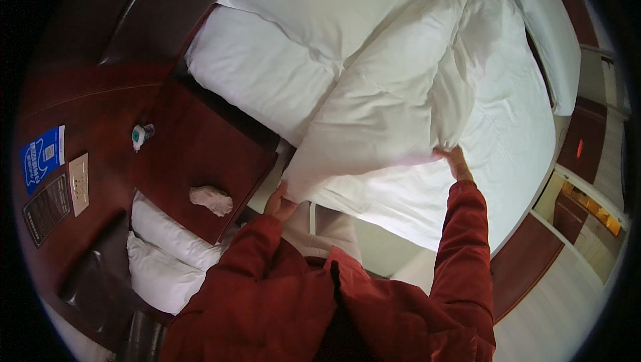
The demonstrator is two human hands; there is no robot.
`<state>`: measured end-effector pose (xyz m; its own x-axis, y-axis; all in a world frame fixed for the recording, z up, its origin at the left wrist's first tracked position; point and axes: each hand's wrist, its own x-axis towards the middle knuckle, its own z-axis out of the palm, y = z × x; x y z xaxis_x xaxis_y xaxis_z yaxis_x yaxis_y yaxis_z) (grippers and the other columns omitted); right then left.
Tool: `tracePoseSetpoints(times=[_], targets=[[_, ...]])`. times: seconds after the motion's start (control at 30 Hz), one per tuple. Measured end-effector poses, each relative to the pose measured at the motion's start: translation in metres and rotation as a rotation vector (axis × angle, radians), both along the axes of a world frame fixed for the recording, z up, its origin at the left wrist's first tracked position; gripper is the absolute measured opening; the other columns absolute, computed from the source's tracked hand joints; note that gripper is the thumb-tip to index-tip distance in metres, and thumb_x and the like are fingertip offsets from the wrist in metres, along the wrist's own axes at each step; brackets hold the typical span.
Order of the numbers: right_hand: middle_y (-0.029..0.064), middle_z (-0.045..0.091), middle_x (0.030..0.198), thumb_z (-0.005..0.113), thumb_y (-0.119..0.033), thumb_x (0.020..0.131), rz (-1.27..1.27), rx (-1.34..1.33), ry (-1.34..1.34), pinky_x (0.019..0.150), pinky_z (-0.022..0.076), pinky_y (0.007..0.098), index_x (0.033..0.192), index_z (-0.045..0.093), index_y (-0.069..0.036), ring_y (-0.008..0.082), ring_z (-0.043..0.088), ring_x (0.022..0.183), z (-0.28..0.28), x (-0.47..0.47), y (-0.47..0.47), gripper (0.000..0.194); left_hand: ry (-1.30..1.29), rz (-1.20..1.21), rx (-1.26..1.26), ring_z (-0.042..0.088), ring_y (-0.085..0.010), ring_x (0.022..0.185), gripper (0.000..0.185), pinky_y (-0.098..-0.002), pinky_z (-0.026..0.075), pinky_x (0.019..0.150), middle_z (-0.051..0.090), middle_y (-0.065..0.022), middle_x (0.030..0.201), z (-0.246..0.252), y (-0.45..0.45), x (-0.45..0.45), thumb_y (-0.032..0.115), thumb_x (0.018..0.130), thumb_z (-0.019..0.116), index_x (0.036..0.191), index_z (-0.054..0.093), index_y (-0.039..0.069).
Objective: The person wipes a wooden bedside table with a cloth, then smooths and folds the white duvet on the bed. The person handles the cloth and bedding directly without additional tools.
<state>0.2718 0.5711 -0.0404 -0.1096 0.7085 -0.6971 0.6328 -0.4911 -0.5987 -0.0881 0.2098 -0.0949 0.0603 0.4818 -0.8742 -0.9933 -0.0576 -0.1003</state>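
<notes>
A white duvet (375, 97) lies bunched and partly folded over the bed, its near edge lifted between my hands. My left hand (280, 204) grips its near left corner beside the bed's edge. Farther right, my right hand (452, 160) pinches the same near edge, with gathered folds running up from the fingers. Beneath and to the right spreads a smooth white sheet (516, 162). White pillows (260, 66) rest at the bed's head, left of the duvet.
A dark red wooden nightstand (200, 147) stands at left, bearing a crumpled whitish cloth or tissue (211, 200) and a small white-and-green bottle (138, 136). More white pillows (165, 257) lie on another bed at lower left. A wall socket panel (79, 184) is beside printed cards.
</notes>
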Motion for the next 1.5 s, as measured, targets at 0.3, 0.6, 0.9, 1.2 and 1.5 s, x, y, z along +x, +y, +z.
tracePoseSetpoints(times=[0.3,0.6,0.9,1.2,1.5], targets=[[0.0092,0.064,0.091,0.071,-0.032,0.077,-0.275,0.204,0.194,0.078,0.0463,0.0331,0.109,0.058,0.007,0.0186,0.060,0.084,0.114,-0.026,0.004,0.052,0.160,-0.039,-0.062,0.045,-0.0288,0.118,0.041,-0.0450,0.037,0.101,0.046,-0.0122,0.129,0.007,0.010,-0.016,0.009,0.088,0.051,0.127,0.044,0.000],[0.0075,0.063,0.097,0.068,-0.044,0.078,-0.405,-0.265,0.026,0.072,0.0494,0.0338,0.108,0.059,0.002,0.0211,0.061,0.084,-0.036,0.040,-0.072,0.056,-0.025,-0.352,-0.512,0.051,-0.0299,0.112,0.037,-0.0439,0.044,0.094,0.048,-0.0144,0.128,-0.034,-0.002,-0.033,0.010,0.090,0.047,0.125,0.045,-0.003],[0.0117,0.060,0.108,0.073,-0.014,0.074,-0.421,-0.229,0.206,0.090,0.0428,0.0348,0.118,0.048,0.008,0.0219,0.057,0.098,-0.034,-0.001,-0.161,0.055,0.169,-0.377,-0.351,0.048,-0.0284,0.117,0.041,-0.0420,0.041,0.098,0.047,-0.0116,0.131,-0.019,-0.005,-0.020,0.013,0.093,0.048,0.132,0.040,0.000],[0.0128,0.064,0.085,0.078,-0.032,0.071,-0.422,-0.126,-0.410,0.063,0.0509,0.0320,0.099,0.058,0.009,0.0206,0.062,0.072,-0.049,0.057,-0.212,0.054,0.771,-1.225,-0.512,0.054,-0.0259,0.104,0.052,-0.0362,0.046,0.086,0.052,-0.0153,0.122,-0.033,-0.020,-0.019,0.023,0.084,0.061,0.126,0.045,-0.003],[0.0177,0.056,0.106,0.071,-0.028,0.072,0.000,-0.068,-0.972,0.079,0.0467,0.0478,0.116,0.051,-0.008,0.0317,0.057,0.098,-0.060,0.031,-0.205,0.052,1.464,-1.460,-0.632,0.050,-0.0341,0.105,0.053,-0.0438,0.042,0.089,0.053,-0.0189,0.113,-0.054,0.002,-0.007,0.017,0.074,0.068,0.119,0.048,-0.001]])
